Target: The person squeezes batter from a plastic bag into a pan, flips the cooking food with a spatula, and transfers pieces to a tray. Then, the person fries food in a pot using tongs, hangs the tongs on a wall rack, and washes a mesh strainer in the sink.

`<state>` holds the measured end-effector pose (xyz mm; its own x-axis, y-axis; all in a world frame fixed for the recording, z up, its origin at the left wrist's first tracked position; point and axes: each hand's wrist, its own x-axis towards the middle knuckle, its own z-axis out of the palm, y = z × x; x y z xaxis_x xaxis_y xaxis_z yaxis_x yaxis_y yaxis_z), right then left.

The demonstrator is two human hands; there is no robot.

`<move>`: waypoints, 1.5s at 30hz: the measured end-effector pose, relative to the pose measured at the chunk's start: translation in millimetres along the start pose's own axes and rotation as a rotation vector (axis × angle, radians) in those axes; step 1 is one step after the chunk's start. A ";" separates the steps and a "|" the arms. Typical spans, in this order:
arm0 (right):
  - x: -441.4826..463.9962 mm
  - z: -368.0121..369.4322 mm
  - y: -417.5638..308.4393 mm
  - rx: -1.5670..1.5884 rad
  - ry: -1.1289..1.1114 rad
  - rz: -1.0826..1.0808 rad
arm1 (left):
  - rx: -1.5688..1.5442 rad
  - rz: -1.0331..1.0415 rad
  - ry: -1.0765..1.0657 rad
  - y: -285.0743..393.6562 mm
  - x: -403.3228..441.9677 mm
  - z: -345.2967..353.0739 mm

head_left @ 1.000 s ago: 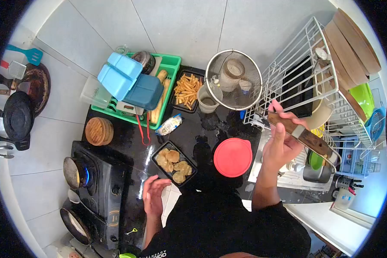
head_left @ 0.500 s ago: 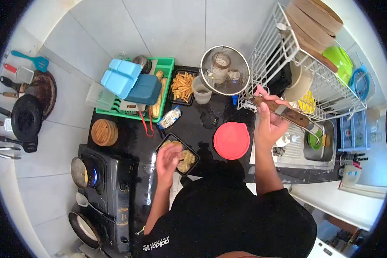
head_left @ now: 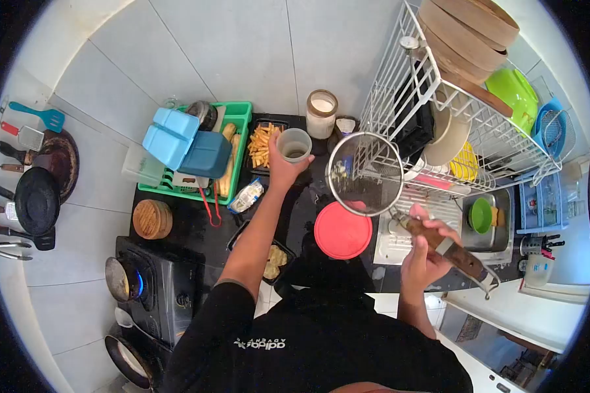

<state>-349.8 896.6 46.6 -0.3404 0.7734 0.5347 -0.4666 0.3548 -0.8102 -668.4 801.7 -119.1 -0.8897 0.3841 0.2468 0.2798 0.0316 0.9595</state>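
Observation:
My left hand (head_left: 284,171) is wrapped round a clear plastic cup (head_left: 295,142) on the black counter, with its fingers closed at the sides. In my right hand (head_left: 421,262) is the wooden handle of a round mesh strainer (head_left: 366,173), held out over the counter beside the dish rack. A round red lid (head_left: 343,230) lies below the strainer. Left of the cup stands a black tray of fries (head_left: 262,139). Partly hidden under my left forearm is another black tray with round, pale brown pieces of food (head_left: 276,261).
A lit gas stove (head_left: 154,281) carries a small pan (head_left: 117,280) at the left. A green basket (head_left: 241,154) holds blue containers (head_left: 204,150). The white dish rack (head_left: 406,65) stands above the sink (head_left: 498,213). A glass jar (head_left: 321,116) is by the wall.
My left hand has moved from the tray of round food pieces up to the cup and closed on it. My right hand has lowered the strainer towards me, uncovering the jar.

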 end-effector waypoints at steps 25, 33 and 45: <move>-19.6 -16.7 -45.6 0.034 -0.009 -0.080 | 0.042 0.915 0.091 261.4 -56.8 -103.9; -35.3 -1.7 -65.4 0.135 -0.082 -0.090 | 0.256 1.052 0.160 300.2 -95.1 -159.6; -57.3 14.5 -90.1 0.176 -0.100 -0.037 | 0.165 0.856 0.243 319.3 -139.8 -201.9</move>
<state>-300.0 812.7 92.4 -0.3956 0.7025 0.5915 -0.6129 0.2777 -0.7397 -527.6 571.8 180.1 -0.3998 0.1327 0.9070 0.9125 -0.0362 0.4075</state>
